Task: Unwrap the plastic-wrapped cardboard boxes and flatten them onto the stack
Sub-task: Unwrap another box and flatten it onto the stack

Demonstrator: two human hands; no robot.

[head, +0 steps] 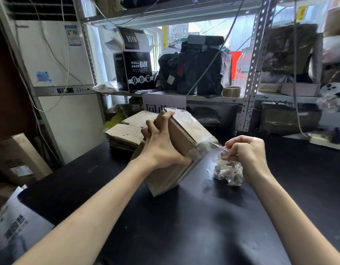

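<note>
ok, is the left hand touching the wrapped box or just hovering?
Touching. The head view shows the left hand gripping the cardboard box, fingers curled over its upper edge, thumb against its near side.

hands 2: left hand [161, 150], right hand [247, 150] | wrapped bundle [186, 131] 1, boxes inside uncountable | flat stack [125, 131] 1 | wrap wad [228, 172] 1 | mask box [133, 71] 1 | tape roll [231, 91] 1 | tall carton [16, 157] 1 | counter [184, 226] 1
</note>
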